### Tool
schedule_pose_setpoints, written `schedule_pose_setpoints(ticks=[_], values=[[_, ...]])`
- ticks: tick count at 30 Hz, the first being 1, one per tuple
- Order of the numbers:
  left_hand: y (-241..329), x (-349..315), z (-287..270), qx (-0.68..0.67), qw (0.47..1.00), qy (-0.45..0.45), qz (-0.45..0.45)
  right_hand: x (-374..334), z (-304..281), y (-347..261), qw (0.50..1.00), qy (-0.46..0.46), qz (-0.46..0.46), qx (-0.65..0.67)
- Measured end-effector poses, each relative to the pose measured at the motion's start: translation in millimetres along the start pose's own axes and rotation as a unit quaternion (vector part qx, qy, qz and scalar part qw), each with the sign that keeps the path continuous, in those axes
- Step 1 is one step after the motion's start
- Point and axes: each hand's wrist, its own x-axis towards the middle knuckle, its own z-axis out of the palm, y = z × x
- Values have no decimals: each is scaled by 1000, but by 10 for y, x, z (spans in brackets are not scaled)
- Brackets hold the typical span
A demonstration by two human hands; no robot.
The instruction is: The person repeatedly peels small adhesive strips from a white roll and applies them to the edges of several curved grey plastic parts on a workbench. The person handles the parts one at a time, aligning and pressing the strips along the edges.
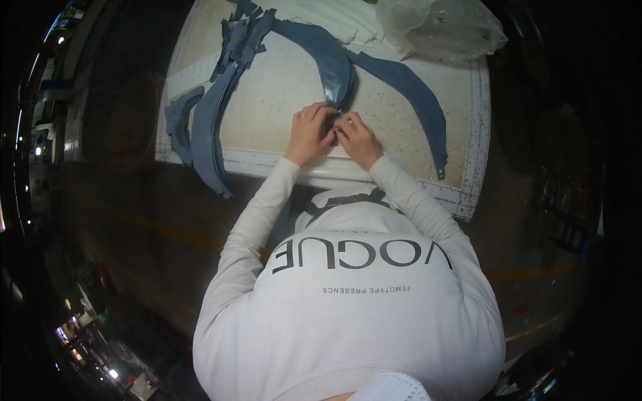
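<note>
Close to the table's near edge my left hand (312,132) and my right hand (357,138) meet, fingers bent and pinched together. Between them is the lower end of a curved blue-grey fabric piece (332,67), which arcs up and away to the left. The very end in the fingertips is mostly hidden. A second curved blue-grey piece (411,90) lies flat to the right, its narrow end pointing toward me. On the left a stack of long curved blue-grey pieces (211,130) hangs slightly over the near edge.
The white table (267,87) has ruler-like strips along its edges and small specks on top. A crumpled clear plastic bag (445,30) sits at the far right, beside white folded sheets (341,21). A bunched heap of blue-grey strips (239,41) lies at the far left.
</note>
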Motion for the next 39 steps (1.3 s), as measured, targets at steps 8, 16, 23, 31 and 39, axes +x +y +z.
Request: schedule_pose_setpoints(ticks=[8,16,23,31,39], values=[[71,19,15,20,999,4,-38,40,-6,95,967,100,123,201],[-97,67,-74,-17,999,7,31,4,-32,142,981,-7,172,85],[-8,99,-170,66,994,-42,73,32,0,186,968,-20,213,134],[-135,209,-174,-22,999,-16,36,206,-136,183,970,30,128,202],[-197,288,-166,-68,996,-13,50,272,-88,138,993,-10,38,113]])
